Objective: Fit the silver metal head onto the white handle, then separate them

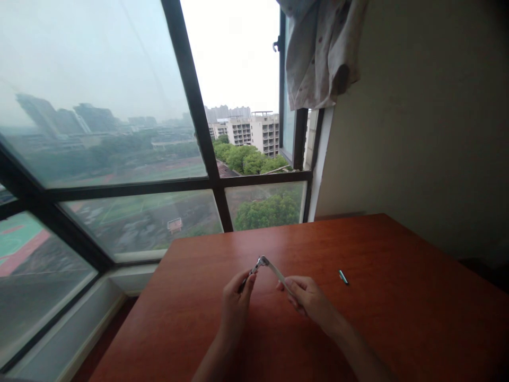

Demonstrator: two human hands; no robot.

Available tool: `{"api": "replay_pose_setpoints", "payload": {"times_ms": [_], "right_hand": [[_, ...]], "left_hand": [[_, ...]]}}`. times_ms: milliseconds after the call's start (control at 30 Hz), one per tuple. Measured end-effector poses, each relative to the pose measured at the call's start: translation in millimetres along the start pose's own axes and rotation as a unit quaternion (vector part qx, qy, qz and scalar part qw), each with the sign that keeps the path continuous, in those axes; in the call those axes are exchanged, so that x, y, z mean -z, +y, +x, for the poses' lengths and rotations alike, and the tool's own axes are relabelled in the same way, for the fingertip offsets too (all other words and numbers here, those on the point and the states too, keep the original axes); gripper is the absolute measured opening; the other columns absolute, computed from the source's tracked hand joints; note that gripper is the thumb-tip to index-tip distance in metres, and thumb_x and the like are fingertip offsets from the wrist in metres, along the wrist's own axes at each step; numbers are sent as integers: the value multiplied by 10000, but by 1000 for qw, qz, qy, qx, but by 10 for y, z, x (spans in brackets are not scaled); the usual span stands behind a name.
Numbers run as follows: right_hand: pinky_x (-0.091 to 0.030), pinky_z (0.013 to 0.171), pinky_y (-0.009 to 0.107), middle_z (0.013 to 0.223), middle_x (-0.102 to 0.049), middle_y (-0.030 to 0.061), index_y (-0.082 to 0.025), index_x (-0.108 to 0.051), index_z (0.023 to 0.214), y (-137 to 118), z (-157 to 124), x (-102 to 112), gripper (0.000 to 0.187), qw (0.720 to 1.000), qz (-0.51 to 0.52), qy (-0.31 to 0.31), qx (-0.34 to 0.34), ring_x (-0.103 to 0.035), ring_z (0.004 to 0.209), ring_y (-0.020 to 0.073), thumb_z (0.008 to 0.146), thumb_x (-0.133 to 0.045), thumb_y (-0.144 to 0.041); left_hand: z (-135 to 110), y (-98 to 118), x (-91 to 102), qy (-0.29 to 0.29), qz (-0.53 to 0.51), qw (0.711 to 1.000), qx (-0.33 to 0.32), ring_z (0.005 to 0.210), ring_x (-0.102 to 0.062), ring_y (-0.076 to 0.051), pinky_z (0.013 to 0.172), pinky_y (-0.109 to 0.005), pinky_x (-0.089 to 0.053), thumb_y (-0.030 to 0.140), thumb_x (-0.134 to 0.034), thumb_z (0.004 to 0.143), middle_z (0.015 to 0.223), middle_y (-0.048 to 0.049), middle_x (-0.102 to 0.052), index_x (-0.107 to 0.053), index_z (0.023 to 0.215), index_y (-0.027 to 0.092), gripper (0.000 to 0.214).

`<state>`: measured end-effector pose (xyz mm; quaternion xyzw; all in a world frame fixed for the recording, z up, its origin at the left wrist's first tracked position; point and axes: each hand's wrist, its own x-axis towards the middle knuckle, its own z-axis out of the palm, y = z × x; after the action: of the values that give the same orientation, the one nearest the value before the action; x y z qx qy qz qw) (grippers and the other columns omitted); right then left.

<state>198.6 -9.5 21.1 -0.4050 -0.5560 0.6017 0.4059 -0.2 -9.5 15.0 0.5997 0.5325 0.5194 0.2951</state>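
My left hand [235, 302] is closed round a slim dark rod [245, 281] with a shiny metal end, pinched between thumb and fingers. My right hand [306, 296] grips a long, pale, narrow bar [274, 269] by its lower part. The two pieces meet at a small silvery tip [263, 261], just above the tabletop. Whether they are joined or only touching there, I cannot tell, and the exact kind of either piece is too small to make out. To the right of my right hand lies a small teal and dark piece with a clip, like a pen cap [343, 277].
A reddish-brown wooden table [191, 318] spreads under both hands. Dark-framed windows [217, 183] stand behind it and to the left, with one pane open. A stained pale cloth [318, 58] hangs at the upper right beside a plain wall [409, 122].
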Motion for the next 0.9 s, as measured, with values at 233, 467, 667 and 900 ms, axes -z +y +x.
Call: {"api": "replay_pose_setpoints", "payload": {"times_ms": [233, 467, 667, 900], "right_hand": [[-207, 328, 177, 469, -393, -81, -108, -643, 877, 44, 24, 19, 537, 999, 32, -7, 17, -291, 336, 39, 828, -488, -620], [-200, 309, 165, 469, -383, -91, -113, -633, 871, 9, -8, 13, 503, 997, 69, -32, -6, -272, 318, 29, 833, -503, -598], [-205, 314, 171, 477, -391, -87, -111, -641, 882, 3, -16, 10, 524, 998, 47, -41, -2, -288, 324, 31, 830, -496, -612], [-208, 310, 168, 480, -399, -85, -116, -633, 859, -16, -22, 9, 528, 998, 49, -25, -9, -290, 321, 30, 822, -496, -624]], "left_hand": [[-31, 61, -39, -55, 20, 998, -37, 676, -565, -175, 617, -233, -434, 382, -560, 849, 779, -54, -675, -707, 933, 138, 297], [-19, 83, -21, -21, 10, 999, -33, 680, -570, -180, 598, -233, -427, 405, -558, 842, 763, -55, -671, -712, 909, 129, 323], [18, 34, 27, 29, -7, 1000, -2, 651, -561, -166, 576, -228, -429, 429, -549, 844, 755, -48, -662, -707, 970, 120, 369], [-12, 74, -8, 0, 33, 998, -56, 718, -611, -194, 601, -237, -450, 397, -569, 841, 810, -73, -697, -719, 914, 144, 303]]}}
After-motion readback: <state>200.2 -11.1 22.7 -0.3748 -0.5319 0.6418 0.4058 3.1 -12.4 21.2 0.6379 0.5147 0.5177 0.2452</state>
